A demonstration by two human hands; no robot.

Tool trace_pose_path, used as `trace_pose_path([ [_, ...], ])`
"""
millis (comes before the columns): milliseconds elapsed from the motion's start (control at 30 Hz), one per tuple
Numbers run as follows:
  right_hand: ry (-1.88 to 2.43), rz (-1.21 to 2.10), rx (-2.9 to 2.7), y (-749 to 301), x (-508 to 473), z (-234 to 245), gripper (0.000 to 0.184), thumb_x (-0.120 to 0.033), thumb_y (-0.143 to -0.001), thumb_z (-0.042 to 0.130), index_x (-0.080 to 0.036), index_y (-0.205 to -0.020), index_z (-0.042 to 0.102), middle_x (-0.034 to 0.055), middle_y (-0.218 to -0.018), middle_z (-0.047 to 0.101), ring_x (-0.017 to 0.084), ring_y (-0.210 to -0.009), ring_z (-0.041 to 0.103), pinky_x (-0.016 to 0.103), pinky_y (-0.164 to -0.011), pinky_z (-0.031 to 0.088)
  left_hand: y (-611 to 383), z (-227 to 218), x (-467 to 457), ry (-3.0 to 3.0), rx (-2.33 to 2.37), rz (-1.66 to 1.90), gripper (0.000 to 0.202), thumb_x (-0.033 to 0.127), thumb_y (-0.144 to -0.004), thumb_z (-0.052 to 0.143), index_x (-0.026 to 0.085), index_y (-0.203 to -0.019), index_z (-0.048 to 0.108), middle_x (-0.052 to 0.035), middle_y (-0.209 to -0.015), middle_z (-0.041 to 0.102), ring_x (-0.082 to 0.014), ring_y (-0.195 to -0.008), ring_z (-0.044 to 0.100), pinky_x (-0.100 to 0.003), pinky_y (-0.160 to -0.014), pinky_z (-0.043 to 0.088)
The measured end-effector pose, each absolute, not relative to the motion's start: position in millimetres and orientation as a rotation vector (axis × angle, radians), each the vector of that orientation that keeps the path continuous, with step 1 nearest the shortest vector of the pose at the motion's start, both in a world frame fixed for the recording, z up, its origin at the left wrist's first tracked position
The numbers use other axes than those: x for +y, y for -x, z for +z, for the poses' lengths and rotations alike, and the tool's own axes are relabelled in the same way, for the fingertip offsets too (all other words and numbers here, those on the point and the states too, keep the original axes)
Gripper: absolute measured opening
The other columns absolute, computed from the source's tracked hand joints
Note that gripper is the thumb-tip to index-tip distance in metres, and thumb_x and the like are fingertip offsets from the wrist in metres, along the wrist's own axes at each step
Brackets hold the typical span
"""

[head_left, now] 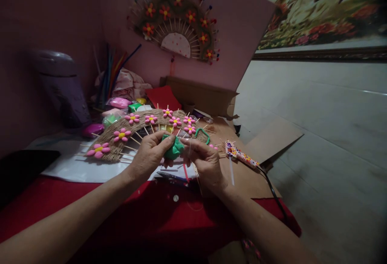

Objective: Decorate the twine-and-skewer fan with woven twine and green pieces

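My left hand grips a lump of green modelling clay that looks wrapped in clear plastic. The fingers of my right hand are pinched at the lump's right edge, where some clear film shows. Behind both hands lies a fan-shaped craft of twine woven over thin sticks, dotted with pink flowers with yellow centres. Near its right end a green clay outline sits on the twine. My hands hide the middle of the fan's lower edge.
At right a flower-patterned glue gun with a black cord lies on cardboard. Scissors rest in front of the fan. Clay packets and a purple container stand behind left. A finished fan hangs above.
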State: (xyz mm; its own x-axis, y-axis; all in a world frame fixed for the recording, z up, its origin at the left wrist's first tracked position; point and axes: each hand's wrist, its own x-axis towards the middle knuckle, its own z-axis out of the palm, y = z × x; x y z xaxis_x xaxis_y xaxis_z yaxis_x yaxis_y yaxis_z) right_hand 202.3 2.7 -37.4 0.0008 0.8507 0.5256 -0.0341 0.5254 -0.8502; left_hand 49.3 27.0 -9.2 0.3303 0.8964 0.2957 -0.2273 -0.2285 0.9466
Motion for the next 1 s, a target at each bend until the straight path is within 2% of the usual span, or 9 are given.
trace_pose_path([
  [100, 0.774, 0.853, -1.437, -202.5, 1.9, -37.7, 0.028, -0.018, -0.079, 0.06, -0.026, -0.103, 0.072, 0.0004, -0.076, 0.067, 0.008, -0.055, 0.048, 0.022, -0.048, 0.043, -48.3, -9.2, 26.5, -1.445, 0.685, 1.172, 0.024, 0.037, -0.081, 0.058, 0.014, -0.074, 0.056, 0.0026, -0.054, 0.055, -0.0088, -0.038, 0.05, -0.02, -0.034, 0.042],
  [333, 0.741, 0.998, -1.472, -207.4, 5.4, -38.6, 0.022, -0.017, -0.079, 0.06, -0.027, -0.095, 0.073, -0.0036, -0.058, 0.056, 0.008, -0.05, 0.046, 0.022, -0.047, 0.038, -47.4, -10.2, 25.4, -1.468, 0.725, 1.118, 0.023, 0.038, -0.081, 0.057, 0.015, -0.077, 0.057, 0.0028, -0.053, 0.055, -0.0091, -0.037, 0.049, -0.02, -0.034, 0.042],
  [533, 0.73, 0.955, -1.497, -210.3, 8.4, -39.8, 0.01, -0.021, -0.08, 0.06, -0.024, -0.083, 0.069, -0.0044, -0.057, 0.053, 0.008, -0.05, 0.047, 0.022, -0.048, 0.04, -49.1, -10.7, 24.0, -1.45, 0.768, 1.138, 0.024, 0.039, -0.082, 0.056, 0.016, -0.078, 0.057, 0.0021, -0.055, 0.055, -0.0094, -0.04, 0.051, -0.02, -0.035, 0.041],
  [633, 0.745, 0.882, -1.428, -208.1, 7.0, -39.4, 0.007, -0.022, -0.079, 0.062, -0.023, -0.079, 0.069, -0.0029, -0.061, 0.058, 0.009, -0.053, 0.05, 0.022, -0.049, 0.042, -49.7, -9.5, 22.5, -1.451, 0.748, 1.178, 0.025, 0.041, -0.083, 0.056, 0.016, -0.076, 0.055, 0.0026, -0.058, 0.054, -0.0089, -0.042, 0.05, -0.019, -0.036, 0.041],
  [833, 0.775, 0.769, -1.458, -202.7, -0.5, -36.1, 0.027, -0.017, -0.081, 0.059, -0.028, -0.103, 0.071, 0.002, -0.088, 0.069, 0.011, -0.061, 0.054, 0.025, -0.053, 0.047, -49.3, -12.9, 23.6, -1.571, 0.752, 1.248, 0.026, 0.042, -0.086, 0.053, 0.017, -0.08, 0.056, 0.0023, -0.064, 0.052, -0.0085, -0.052, 0.049, -0.019, -0.043, 0.043],
  [933, 0.759, 0.701, -1.557, -202.6, -1.8, -37.9, 0.031, -0.015, -0.08, 0.057, -0.026, -0.105, 0.071, 0.0029, -0.089, 0.069, 0.012, -0.067, 0.057, 0.026, -0.057, 0.049, -48.2, -18.1, 26.2, -1.703, 0.853, 1.309, 0.026, 0.041, -0.087, 0.05, 0.017, -0.079, 0.056, 0.0032, -0.061, 0.049, -0.0073, -0.051, 0.045, -0.018, -0.044, 0.039],
  [1000, 0.777, 0.67, -1.616, -203.2, -1.6, -39.1, 0.032, -0.013, -0.079, 0.055, -0.024, -0.106, 0.07, 0.0028, -0.083, 0.068, 0.012, -0.066, 0.056, 0.026, -0.057, 0.048, -47.6, -20.6, 27.4, -1.773, 0.91, 1.334, 0.025, 0.04, -0.088, 0.049, 0.017, -0.079, 0.056, 0.003, -0.061, 0.049, -0.0074, -0.051, 0.043, -0.018, -0.045, 0.037],
])
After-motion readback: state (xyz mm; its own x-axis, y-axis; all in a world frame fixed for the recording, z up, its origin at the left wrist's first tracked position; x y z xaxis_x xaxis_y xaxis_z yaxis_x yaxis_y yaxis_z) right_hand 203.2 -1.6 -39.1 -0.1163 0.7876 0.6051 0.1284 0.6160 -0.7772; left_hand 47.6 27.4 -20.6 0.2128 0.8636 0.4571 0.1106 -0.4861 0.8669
